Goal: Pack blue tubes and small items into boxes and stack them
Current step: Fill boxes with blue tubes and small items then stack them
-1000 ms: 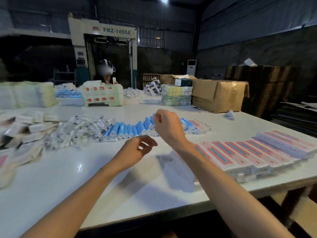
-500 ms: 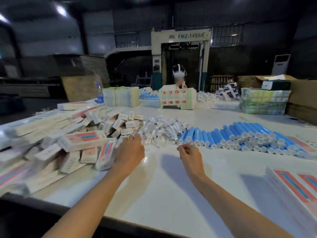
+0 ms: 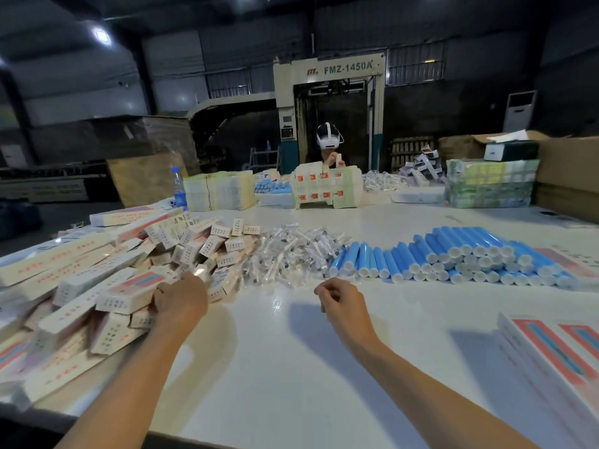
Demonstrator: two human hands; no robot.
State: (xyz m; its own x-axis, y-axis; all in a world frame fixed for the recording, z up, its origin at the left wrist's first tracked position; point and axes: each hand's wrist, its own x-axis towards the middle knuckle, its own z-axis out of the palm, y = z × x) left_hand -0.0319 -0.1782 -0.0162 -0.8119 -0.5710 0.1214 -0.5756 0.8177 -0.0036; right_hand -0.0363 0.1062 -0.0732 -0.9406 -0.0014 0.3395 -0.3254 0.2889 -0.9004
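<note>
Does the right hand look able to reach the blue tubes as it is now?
Probably yes. The right hand is just short of the nearest blue tubes, and only bare table lies between them. Whether its curled fingers hold something, I cannot tell.

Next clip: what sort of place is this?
Likely a factory or warehouse packing floor: a large machine marked FMZ-1450A stands behind the table, which is heaped with small boxes and blue tubes, and big cartons sit at its far right.

On the table (image 3: 291,367), boxes (image 3: 107,286) lie left, sachets (image 3: 291,254) centre, tubes (image 3: 460,257) right.
</note>
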